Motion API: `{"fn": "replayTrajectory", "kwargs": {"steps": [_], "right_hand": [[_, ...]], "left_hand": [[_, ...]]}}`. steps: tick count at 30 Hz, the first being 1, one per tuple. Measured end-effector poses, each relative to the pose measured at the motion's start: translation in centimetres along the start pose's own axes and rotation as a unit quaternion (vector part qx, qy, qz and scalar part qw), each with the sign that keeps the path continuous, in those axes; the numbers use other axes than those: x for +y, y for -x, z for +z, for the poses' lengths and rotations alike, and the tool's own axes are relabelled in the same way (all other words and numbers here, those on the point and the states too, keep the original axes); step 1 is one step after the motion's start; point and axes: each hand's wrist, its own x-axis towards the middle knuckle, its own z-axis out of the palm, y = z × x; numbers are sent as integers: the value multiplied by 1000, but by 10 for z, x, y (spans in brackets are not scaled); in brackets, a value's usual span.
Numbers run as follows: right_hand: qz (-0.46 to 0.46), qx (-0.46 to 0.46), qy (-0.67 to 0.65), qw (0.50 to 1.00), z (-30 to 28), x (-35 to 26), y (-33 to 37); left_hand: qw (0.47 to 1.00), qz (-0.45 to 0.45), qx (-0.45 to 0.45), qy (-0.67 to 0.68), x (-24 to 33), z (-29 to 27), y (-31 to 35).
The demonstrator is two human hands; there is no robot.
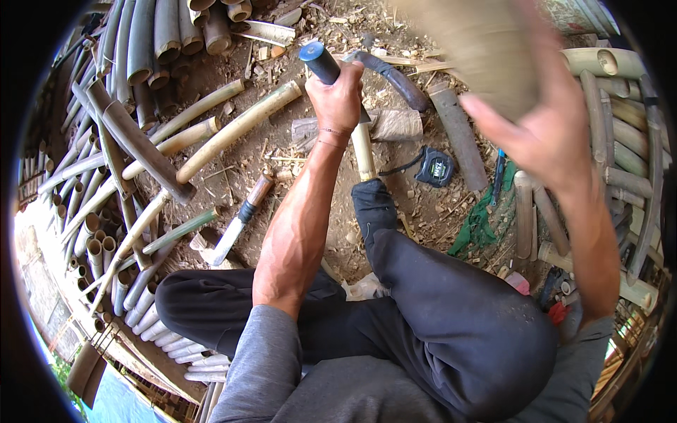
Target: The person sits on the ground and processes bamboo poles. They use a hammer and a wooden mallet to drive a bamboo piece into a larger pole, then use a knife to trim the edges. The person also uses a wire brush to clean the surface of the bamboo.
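My left hand (pixel 335 99) is closed round a dark cylindrical tool with a blue end (pixel 319 60), which points up toward me. Below my fist, the tool's dark lower part meets a pale bamboo length (pixel 364 151), whose near end is at my dark-covered foot (pixel 374 206). Raised at the upper right, my right hand (pixel 539 137) grips a thick tan piece (pixel 479 49), its thumb along the side. Motion smears both, so its kind is unclear. A short log (pixel 396 125) lies behind the bamboo length.
A machete (pixel 243 218) lies to the left, and a tape measure (pixel 436 168) right of the bamboo length. Beyond are a curved dark-handled tool (pixel 395 79), a bamboo half (pixel 458 134) and green netting (pixel 476 222). Cut bamboo piles (pixel 159 42) flank me; chips litter the dirt.
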Motion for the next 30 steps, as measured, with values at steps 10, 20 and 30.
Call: {"fn": "replayTrajectory", "kwargs": {"steps": [10,20,30], "right_hand": [[-145,-221,243,934,-9,-11,-58],[87,6,-130,988,-14,-26,-17],[81,-18,-41,996,-20,-22,-2]], "left_hand": [[999,-26,-34,7,-5,-7,-4],[996,-20,-83,6,22,3,10],[992,-39,-110,-40,6,-5,5]]}}
